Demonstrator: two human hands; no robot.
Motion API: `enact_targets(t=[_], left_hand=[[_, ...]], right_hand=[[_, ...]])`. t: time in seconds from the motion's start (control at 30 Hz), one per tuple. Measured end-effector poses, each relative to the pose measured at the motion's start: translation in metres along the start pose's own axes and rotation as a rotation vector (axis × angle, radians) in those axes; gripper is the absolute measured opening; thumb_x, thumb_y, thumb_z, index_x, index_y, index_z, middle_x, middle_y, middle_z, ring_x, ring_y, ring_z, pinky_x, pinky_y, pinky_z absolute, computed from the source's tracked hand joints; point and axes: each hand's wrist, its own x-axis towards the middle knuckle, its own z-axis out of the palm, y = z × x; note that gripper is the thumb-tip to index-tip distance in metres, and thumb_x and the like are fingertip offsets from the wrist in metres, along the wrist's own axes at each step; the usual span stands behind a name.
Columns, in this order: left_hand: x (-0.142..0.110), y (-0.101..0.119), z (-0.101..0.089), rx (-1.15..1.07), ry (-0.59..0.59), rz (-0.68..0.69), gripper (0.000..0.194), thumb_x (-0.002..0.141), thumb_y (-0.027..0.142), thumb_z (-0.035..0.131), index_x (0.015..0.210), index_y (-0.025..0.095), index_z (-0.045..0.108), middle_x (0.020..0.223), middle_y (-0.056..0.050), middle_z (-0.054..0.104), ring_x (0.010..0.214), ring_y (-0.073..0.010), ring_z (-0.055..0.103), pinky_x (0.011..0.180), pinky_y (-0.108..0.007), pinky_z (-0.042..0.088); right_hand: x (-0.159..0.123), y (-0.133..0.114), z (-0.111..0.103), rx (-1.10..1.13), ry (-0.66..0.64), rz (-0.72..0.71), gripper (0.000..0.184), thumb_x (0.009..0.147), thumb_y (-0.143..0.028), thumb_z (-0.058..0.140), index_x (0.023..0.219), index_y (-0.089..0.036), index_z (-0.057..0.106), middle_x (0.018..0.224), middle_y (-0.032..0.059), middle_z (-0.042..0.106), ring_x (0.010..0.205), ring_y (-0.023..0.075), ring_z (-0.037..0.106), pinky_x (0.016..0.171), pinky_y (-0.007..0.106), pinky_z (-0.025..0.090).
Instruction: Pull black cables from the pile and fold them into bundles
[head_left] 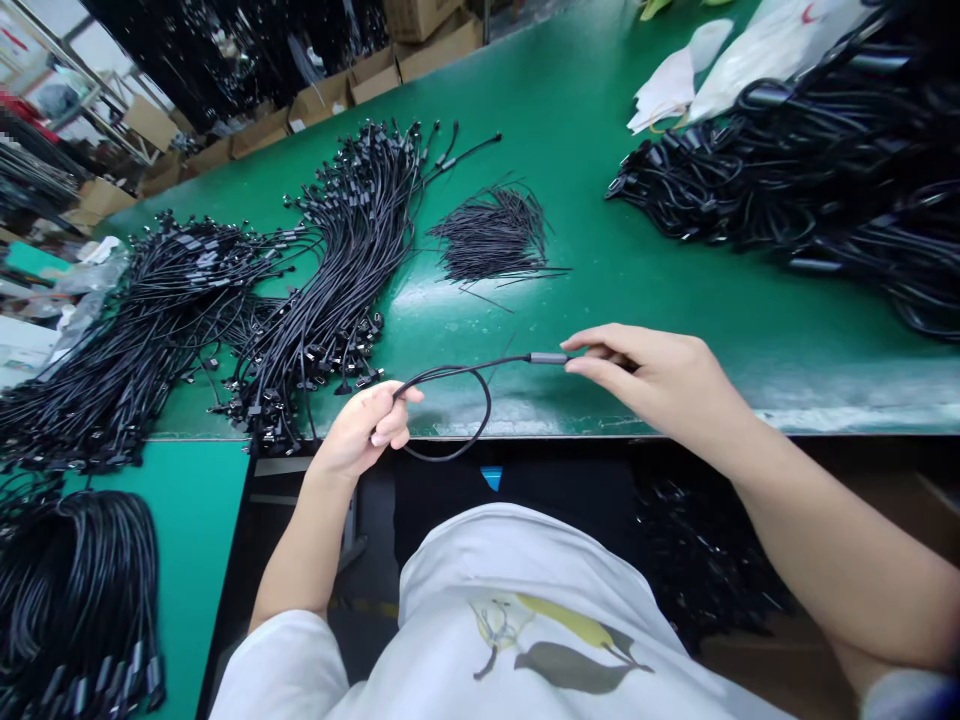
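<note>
A thin black cable [457,400] hangs in a loop over the front edge of the green table [585,200]. My left hand [367,430] is closed around the looped part of the cable. My right hand [660,375] pinches the cable's grey connector end [549,358] between thumb and fingers, a little above the table edge. The cable runs taut between the two hands.
Large bundles of black cables [330,260] lie at the left, with more [810,170] heaped at the far right. A small pile of thin black ties [495,235] sits mid-table. White bags [720,60] lie at the back right, and cardboard boxes [375,70] line the far edge.
</note>
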Motion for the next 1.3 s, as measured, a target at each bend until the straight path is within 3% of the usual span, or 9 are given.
enact_targets(t=[0.23, 0.4, 0.6, 0.77, 0.83, 0.97, 1.07, 1.17, 1.3], left_hand=[[-0.006, -0.002, -0.012, 0.044, -0.08, -0.095, 0.037, 0.08, 0.045, 0.071, 0.093, 0.01, 0.071, 0.043, 0.009, 0.035, 0.037, -0.0031, 0.025, 0.046, -0.021, 0.04], [-0.011, -0.002, -0.02, 0.192, -0.119, -0.207, 0.035, 0.083, 0.043, 0.067, 0.089, 0.009, 0.069, 0.044, 0.007, 0.043, 0.04, -0.0047, 0.035, 0.054, -0.025, 0.046], [-0.018, -0.003, -0.029, 0.229, -0.116, -0.212, 0.033, 0.086, 0.039, 0.065, 0.095, 0.008, 0.07, 0.048, 0.005, 0.046, 0.047, -0.0069, 0.041, 0.059, -0.025, 0.048], [-0.014, 0.008, -0.025, -0.147, 0.119, 0.102, 0.018, 0.085, 0.028, 0.067, 0.09, 0.011, 0.068, 0.05, 0.009, 0.034, 0.04, -0.0019, 0.026, 0.041, -0.012, 0.031], [-0.009, 0.012, -0.018, -0.24, 0.202, 0.239, 0.015, 0.084, 0.023, 0.066, 0.095, 0.012, 0.067, 0.054, 0.008, 0.037, 0.042, -0.0018, 0.031, 0.038, -0.01, 0.028], [0.006, -0.001, 0.013, 0.062, 0.212, 0.41, 0.021, 0.089, 0.033, 0.061, 0.1, 0.016, 0.065, 0.074, 0.0, 0.063, 0.064, -0.0089, 0.061, 0.056, -0.017, 0.048], [0.011, -0.022, 0.042, 0.46, 0.034, 0.464, 0.026, 0.093, 0.038, 0.055, 0.105, 0.018, 0.065, 0.106, -0.008, 0.07, 0.099, -0.019, 0.066, 0.087, -0.031, 0.051], [0.01, -0.036, 0.058, 0.552, -0.134, 0.398, 0.03, 0.094, 0.04, 0.051, 0.109, 0.017, 0.064, 0.094, -0.008, 0.071, 0.091, -0.019, 0.066, 0.088, -0.033, 0.05], [0.014, -0.039, 0.062, 0.14, -0.103, 0.335, 0.026, 0.095, 0.04, 0.05, 0.099, 0.016, 0.061, 0.054, 0.004, 0.053, 0.053, -0.011, 0.052, 0.067, -0.028, 0.048]], right_hand=[[-0.001, 0.005, -0.008, -0.112, 0.021, -0.056, 0.024, 0.093, -0.037, 0.051, 0.089, -0.023, 0.069, 0.09, 0.0041, 0.073, 0.081, 0.0207, 0.066, 0.072, 0.032, 0.047], [-0.006, 0.015, -0.007, -0.243, -0.028, -0.089, 0.028, 0.096, -0.037, 0.048, 0.088, -0.02, 0.068, 0.09, 0.0051, 0.073, 0.08, 0.0197, 0.065, 0.068, 0.03, 0.044], [-0.009, 0.019, -0.01, -0.283, -0.005, -0.087, 0.028, 0.096, -0.038, 0.047, 0.088, -0.021, 0.067, 0.09, 0.0053, 0.073, 0.08, 0.0198, 0.065, 0.067, 0.03, 0.044], [-0.008, 0.019, -0.018, -0.254, 0.007, -0.231, 0.023, 0.096, -0.029, 0.048, 0.107, -0.018, 0.065, 0.099, 0.0088, 0.071, 0.088, 0.02, 0.065, 0.075, 0.03, 0.046], [-0.011, 0.01, -0.017, -0.332, 0.061, -0.326, 0.021, 0.095, -0.024, 0.049, 0.108, -0.016, 0.064, 0.094, 0.0094, 0.07, 0.081, 0.0189, 0.063, 0.07, 0.029, 0.044], [-0.025, -0.032, -0.004, -0.465, -0.069, -0.621, 0.021, 0.093, -0.017, 0.047, 0.081, -0.018, 0.064, 0.064, 0.0021, 0.058, 0.056, 0.0158, 0.049, 0.058, 0.031, 0.032], [-0.025, -0.063, 0.006, -0.307, -0.192, -0.75, 0.028, 0.096, -0.019, 0.043, 0.073, -0.019, 0.06, 0.06, -0.0003, 0.055, 0.055, 0.0141, 0.047, 0.058, 0.03, 0.031], [-0.007, -0.068, 0.011, -0.221, -0.077, -0.627, 0.027, 0.098, -0.027, 0.044, 0.079, -0.018, 0.06, 0.067, 0.0008, 0.059, 0.06, 0.0133, 0.051, 0.061, 0.028, 0.034], [0.014, -0.048, 0.027, 0.09, 0.15, -0.289, 0.033, 0.088, -0.048, 0.059, 0.1, -0.018, 0.059, 0.089, 0.0058, 0.062, 0.079, 0.0171, 0.057, 0.072, 0.03, 0.044]])
